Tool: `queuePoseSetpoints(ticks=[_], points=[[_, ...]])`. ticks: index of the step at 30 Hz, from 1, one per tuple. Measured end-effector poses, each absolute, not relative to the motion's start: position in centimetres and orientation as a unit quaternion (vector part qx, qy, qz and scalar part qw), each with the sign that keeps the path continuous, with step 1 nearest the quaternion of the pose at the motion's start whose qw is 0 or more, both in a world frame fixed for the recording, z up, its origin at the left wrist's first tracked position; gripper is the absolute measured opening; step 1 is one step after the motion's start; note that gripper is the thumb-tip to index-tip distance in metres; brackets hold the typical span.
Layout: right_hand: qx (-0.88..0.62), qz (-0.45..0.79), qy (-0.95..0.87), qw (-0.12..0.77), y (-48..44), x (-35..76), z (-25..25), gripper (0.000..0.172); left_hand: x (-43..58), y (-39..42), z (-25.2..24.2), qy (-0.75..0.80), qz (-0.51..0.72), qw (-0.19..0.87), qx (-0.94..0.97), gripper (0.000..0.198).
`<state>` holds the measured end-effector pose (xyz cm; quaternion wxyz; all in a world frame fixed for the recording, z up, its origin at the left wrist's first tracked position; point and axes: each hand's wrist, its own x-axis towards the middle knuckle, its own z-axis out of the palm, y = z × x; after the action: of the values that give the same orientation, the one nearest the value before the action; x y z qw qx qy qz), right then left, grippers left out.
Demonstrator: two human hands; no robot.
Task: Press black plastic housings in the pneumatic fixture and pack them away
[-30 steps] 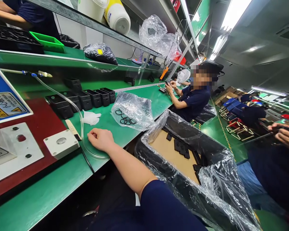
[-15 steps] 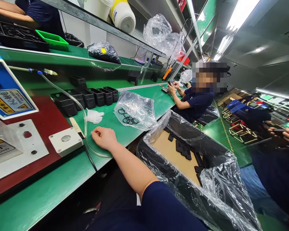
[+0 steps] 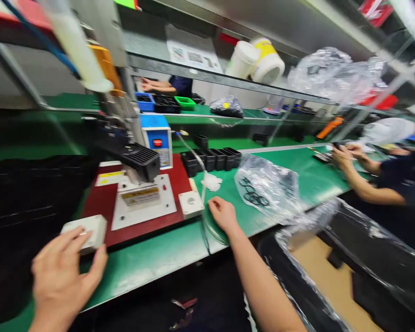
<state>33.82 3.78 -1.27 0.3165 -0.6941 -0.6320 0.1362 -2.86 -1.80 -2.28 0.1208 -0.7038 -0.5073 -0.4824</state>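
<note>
My left hand (image 3: 64, 269) lies over a white button box (image 3: 96, 230) with its fingers spread and the fingertips on the box's top. My right hand (image 3: 223, 214) rests on the green bench as a loose fist, with nothing seen in it. It is just right of a second white button box (image 3: 191, 204) and a clear air tube (image 3: 216, 233). Between the hands stands a press with a black textured head (image 3: 141, 161), above a metal plate (image 3: 166, 212) on a dark red base (image 3: 100, 193). A crumpled white tissue (image 3: 212, 181) lies behind my right hand.
Black cups (image 3: 210, 159) stand in a row behind the tissue. A clear bag (image 3: 268, 184) holds several black rings. A plastic-lined black bin (image 3: 373, 226) is at the bench's right front. A co-worker's arms (image 3: 373, 184) reach in at right. Dark material (image 3: 31, 207) fills the left.
The view has swung left, bringing the press and my left hand on its button box into sight. My right hand stays curled in the same spot on the bench.
</note>
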Motion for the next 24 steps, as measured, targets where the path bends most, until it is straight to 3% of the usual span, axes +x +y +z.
queuePoseSetpoints(ticks=[4, 9, 24], points=[[-0.677, 0.151, -0.635, 0.340, 4.3, 34.1, -1.6, 0.038, -3.0, -1.8, -1.8, -0.520, -0.422, 0.223, -0.708, 0.057], [-0.672, 0.160, -0.637, 0.344, 4.3, 34.2, -1.6, 0.043, -2.4, -2.0, -1.0, -0.521, -0.424, 0.223, -0.707, 0.049], [-0.689, 0.154, -0.626, 0.331, 4.2, 34.1, -1.4, 0.043, -2.6, -2.1, -1.1, -0.522, -0.427, 0.218, -0.705, 0.050]])
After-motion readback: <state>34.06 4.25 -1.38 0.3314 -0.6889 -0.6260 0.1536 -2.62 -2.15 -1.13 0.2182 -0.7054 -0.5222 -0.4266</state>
